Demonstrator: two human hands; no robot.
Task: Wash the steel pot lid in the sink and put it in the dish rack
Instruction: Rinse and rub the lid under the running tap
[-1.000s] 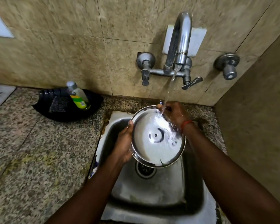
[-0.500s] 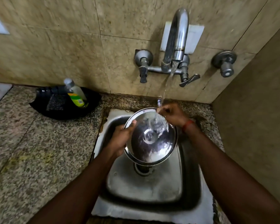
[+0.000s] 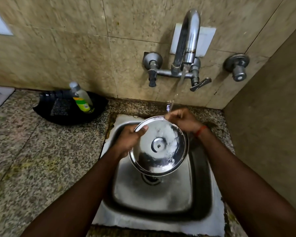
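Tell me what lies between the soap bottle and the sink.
In the head view, only bare speckled countertop lies between the soap bottle, standing in its black tray, and the sink.

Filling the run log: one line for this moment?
stage: rinsing | lid: over sink | left hand, right hand: on rim | tap: running

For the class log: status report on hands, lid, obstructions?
Left hand and right hand gripping lid rim. Lid over sink, under running tap. Nothing obstructing.
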